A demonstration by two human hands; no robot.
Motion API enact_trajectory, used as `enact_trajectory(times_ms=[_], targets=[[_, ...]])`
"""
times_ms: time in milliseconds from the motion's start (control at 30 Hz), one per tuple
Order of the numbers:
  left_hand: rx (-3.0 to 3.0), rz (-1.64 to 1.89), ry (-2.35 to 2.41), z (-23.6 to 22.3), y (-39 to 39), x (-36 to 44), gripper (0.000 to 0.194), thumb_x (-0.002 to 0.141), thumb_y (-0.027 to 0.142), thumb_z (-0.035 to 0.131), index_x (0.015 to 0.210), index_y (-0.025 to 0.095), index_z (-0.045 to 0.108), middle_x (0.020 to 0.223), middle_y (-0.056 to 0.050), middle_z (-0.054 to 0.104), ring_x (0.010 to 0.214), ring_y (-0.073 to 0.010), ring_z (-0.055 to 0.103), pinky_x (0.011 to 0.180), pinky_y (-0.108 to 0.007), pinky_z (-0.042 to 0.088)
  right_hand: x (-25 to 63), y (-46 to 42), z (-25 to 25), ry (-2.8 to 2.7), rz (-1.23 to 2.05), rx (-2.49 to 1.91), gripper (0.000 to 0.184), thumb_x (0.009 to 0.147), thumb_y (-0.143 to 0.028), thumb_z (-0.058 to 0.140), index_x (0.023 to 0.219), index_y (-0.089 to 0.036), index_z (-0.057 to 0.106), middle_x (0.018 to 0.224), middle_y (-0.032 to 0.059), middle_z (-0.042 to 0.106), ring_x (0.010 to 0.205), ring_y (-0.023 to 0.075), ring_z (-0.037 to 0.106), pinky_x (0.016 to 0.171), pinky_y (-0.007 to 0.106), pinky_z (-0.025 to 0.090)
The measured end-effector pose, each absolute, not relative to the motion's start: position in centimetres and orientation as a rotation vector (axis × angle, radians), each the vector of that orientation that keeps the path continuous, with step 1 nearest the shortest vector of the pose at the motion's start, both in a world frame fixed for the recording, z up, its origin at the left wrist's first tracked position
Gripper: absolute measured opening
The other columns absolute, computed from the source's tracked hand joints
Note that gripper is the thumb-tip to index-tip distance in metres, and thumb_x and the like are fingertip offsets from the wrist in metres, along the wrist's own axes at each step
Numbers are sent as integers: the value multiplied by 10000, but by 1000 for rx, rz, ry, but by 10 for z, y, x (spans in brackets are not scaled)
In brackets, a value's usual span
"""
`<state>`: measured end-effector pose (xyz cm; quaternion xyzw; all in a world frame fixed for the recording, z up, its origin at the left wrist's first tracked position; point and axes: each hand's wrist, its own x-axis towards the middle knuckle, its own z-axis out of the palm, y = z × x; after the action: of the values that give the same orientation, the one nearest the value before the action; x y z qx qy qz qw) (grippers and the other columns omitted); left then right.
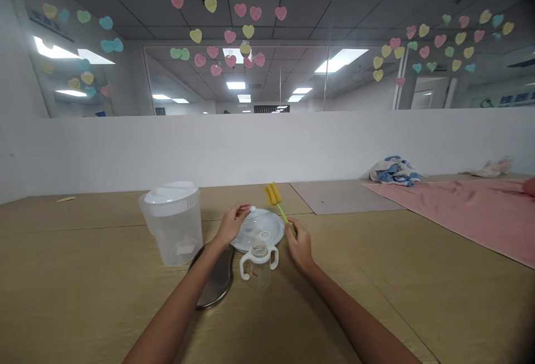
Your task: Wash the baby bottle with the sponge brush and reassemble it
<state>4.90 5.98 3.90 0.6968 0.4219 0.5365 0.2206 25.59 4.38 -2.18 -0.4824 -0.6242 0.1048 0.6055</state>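
Note:
My right hand (300,243) is closed round the green handle of a bottle brush (275,194), whose yellow sponge head points up and away from me. At the fingertips of my left hand (234,223) is a small white round piece (253,208), pinched over the plate's far left side. Under both hands lies a white plate (276,239) with whitish, clear parts on it that I cannot make out well. In front of it stands a clear baby bottle (261,272), upright and uncapped, with a white two-handled ring round its neck.
A translucent lidded pitcher (175,236) stands left of the plate. Partly under my left forearm lies a dark kidney-shaped metal tray (219,280). Farther right are a grey mat (338,197), a pink cloth (460,208) and a crumpled blue-white cloth (395,171) by the wall.

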Motion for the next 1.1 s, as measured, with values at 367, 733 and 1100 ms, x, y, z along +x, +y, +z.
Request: enact_trajectory(times_ms=[367,733,1100], targets=[[1647,1737,1080,60,35,61,288,684,364,641,869,144,647,679,-22,666,663,-138,611,649,-240,469,256,44,-23,-1469,227,-1132,336,834,-368,378,981,-159,596,890,59,660,785,186,595,743,268,425],[1333,1898,992,31,39,68,315,515,240,749,790,129,642,590,50,529,579,-82,545,615,-216,461,255,41,-21,-1474,214,-1097,335,828,-356,388,990,-150,598,890,62,665,804,189,602,749,272,437],[873,1800,854,38,45,69,202,642,182,678,737,170,500,514,87,465,475,-45,486,544,-167,427,252,28,-17,-1615,90,-966,309,836,-329,401,978,-153,611,902,66,668,786,179,614,727,249,459]])
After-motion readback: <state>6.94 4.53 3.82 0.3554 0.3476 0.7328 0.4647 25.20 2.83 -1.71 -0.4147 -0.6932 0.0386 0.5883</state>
